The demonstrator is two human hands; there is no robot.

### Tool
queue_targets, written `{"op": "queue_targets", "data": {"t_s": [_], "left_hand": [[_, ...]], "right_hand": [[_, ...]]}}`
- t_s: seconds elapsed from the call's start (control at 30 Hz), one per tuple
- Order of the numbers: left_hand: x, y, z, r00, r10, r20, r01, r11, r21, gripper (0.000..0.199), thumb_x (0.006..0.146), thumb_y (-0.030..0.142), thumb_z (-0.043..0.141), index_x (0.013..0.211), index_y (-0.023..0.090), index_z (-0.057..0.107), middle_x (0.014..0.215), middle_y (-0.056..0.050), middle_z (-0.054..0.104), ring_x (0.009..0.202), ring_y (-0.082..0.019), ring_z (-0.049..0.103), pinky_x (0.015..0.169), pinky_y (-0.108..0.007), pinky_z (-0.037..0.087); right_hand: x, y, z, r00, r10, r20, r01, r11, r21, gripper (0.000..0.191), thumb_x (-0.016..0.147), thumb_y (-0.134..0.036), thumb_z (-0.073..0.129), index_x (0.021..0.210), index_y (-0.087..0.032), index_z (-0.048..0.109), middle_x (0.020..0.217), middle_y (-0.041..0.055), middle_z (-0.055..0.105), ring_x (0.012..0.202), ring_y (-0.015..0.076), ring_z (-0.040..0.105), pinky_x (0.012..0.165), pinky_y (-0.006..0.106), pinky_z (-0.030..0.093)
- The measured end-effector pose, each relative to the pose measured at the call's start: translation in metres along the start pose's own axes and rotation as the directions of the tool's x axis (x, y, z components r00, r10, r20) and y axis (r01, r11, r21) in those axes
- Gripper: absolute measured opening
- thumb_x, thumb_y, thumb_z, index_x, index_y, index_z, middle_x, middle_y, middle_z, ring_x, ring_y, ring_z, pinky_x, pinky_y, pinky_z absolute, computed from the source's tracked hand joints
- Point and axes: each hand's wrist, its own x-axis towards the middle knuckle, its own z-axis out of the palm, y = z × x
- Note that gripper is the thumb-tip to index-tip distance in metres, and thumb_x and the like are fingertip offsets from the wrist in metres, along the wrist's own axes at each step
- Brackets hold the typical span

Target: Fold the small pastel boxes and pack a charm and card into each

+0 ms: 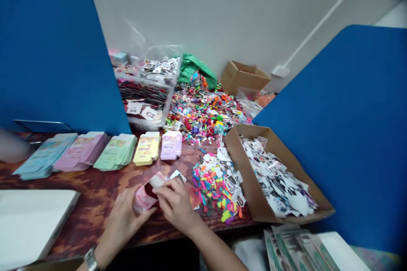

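"Three risks, left to right?"

"The left hand (122, 211) grips a small pink box (143, 199) above the table; squeezing too hard could buckle it. The right hand (174, 204) bends its fingers in at the box's open mouth, its pinch hidden, so I cannot tell what it holds; a snag could crease the flap. Farther right, a stray forearm could scatter the loose bright pieces (219, 188) nearby."

"And the setting?"

"A blue partition (57, 51) stands left; flat cartons (114, 151) in blue, mauve, green, yellow and lilac line the mottled red-brown tabletop (103, 188). A pale wall (254, 12) rises behind; a cardboard tray (243, 169) of cutouts sits before the right-hand partition (349, 114)."
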Motion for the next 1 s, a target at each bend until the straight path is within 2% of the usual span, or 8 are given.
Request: {"op": "queue_targets", "data": {"t_s": [0.17, 0.27, 0.4, 0.53, 0.7, 0.8, 0.9, 1.0], "left_hand": [[0.006, -0.001, 0.009, 0.998, -0.052, 0.046, 0.051, 0.999, 0.010, 0.072, 0.068, 0.067, 0.069, 0.119, 0.018, 0.055, 0.111, -0.012, 0.067, 0.100, -0.031, 0.066, 0.085, -0.043, 0.055], [0.007, 0.001, 0.010, 0.996, -0.060, 0.062, 0.061, 0.998, -0.011, 0.071, 0.067, 0.067, 0.069, 0.118, 0.018, 0.057, 0.109, -0.011, 0.069, 0.100, -0.031, 0.067, 0.084, -0.042, 0.056], [0.006, 0.005, 0.015, 0.995, -0.044, 0.085, 0.047, 0.998, -0.038, 0.070, 0.068, 0.063, 0.069, 0.121, 0.020, 0.055, 0.112, -0.011, 0.068, 0.104, -0.031, 0.066, 0.088, -0.041, 0.055], [0.004, 0.008, 0.015, 0.994, -0.051, 0.092, 0.054, 0.998, -0.040, 0.068, 0.069, 0.062, 0.069, 0.122, 0.021, 0.054, 0.112, -0.009, 0.068, 0.104, -0.030, 0.066, 0.088, -0.041, 0.055], [0.003, 0.009, 0.012, 0.991, -0.061, 0.116, 0.066, 0.997, -0.039, 0.069, 0.071, 0.063, 0.068, 0.123, 0.019, 0.053, 0.112, -0.011, 0.067, 0.103, -0.030, 0.065, 0.090, -0.043, 0.053], [0.004, 0.010, 0.012, 0.990, -0.041, 0.133, 0.046, 0.998, -0.036, 0.069, 0.071, 0.062, 0.068, 0.124, 0.020, 0.052, 0.113, -0.010, 0.066, 0.103, -0.030, 0.064, 0.089, -0.043, 0.053], [0.005, 0.015, 0.014, 0.990, 0.001, 0.144, 0.005, 0.999, -0.036, 0.066, 0.073, 0.057, 0.069, 0.126, 0.021, 0.051, 0.113, -0.009, 0.066, 0.103, -0.029, 0.064, 0.088, -0.041, 0.054], [0.007, 0.022, 0.016, 0.988, 0.042, 0.147, -0.036, 0.999, -0.040, 0.065, 0.074, 0.054, 0.070, 0.127, 0.022, 0.050, 0.113, -0.008, 0.066, 0.102, -0.028, 0.065, 0.087, -0.040, 0.054]], "right_hand": [[-0.002, 0.072, -0.060, 0.947, 0.274, -0.170, -0.307, 0.928, -0.214, 0.029, 0.097, -0.021, 0.046, 0.121, -0.022, 0.062, 0.109, 0.0073, 0.065, 0.103, 0.0190, 0.059, 0.092, 0.031, 0.047], [0.001, 0.134, -0.104, 0.845, 0.477, -0.242, -0.518, 0.615, -0.595, 0.040, 0.091, -0.009, 0.047, 0.127, -0.019, 0.060, 0.123, 0.0116, 0.062, 0.115, 0.0236, 0.052, 0.099, 0.034, 0.042], [0.003, 0.183, -0.129, 0.781, 0.564, -0.269, -0.584, 0.508, -0.633, 0.042, 0.083, 0.003, 0.045, 0.111, -0.018, 0.069, 0.108, 0.0128, 0.068, 0.102, 0.0230, 0.057, 0.083, 0.031, 0.044], [-0.001, 0.184, -0.125, 0.799, 0.571, -0.187, -0.544, 0.556, -0.628, 0.026, 0.089, -0.009, 0.049, 0.088, -0.019, 0.074, 0.089, 0.0101, 0.071, 0.090, 0.0227, 0.059, 0.078, 0.031, 0.043], [-0.009, 0.158, -0.133, 0.839, 0.521, -0.156, -0.508, 0.646, -0.569, 0.029, 0.094, -0.023, 0.046, 0.107, -0.020, 0.071, 0.113, 0.0105, 0.067, 0.103, 0.0239, 0.057, 0.086, 0.031, 0.043], [-0.020, 0.141, -0.134, 0.854, 0.516, -0.069, -0.475, 0.718, -0.509, 0.028, 0.095, -0.030, 0.046, 0.108, -0.022, 0.069, 0.096, 0.0043, 0.071, 0.086, 0.0180, 0.062, 0.075, 0.025, 0.045], [-0.035, 0.127, -0.120, 0.816, 0.567, 0.111, -0.460, 0.754, -0.469, 0.019, 0.087, -0.030, 0.060, 0.103, -0.025, 0.068, 0.076, -0.0026, 0.069, 0.067, 0.0148, 0.062, 0.061, 0.021, 0.041], [-0.047, 0.120, -0.102, 0.766, 0.623, 0.160, -0.480, 0.719, -0.503, 0.021, 0.079, -0.023, 0.068, 0.100, -0.022, 0.068, 0.077, 0.0005, 0.068, 0.070, 0.0175, 0.062, 0.060, 0.022, 0.036]]}}
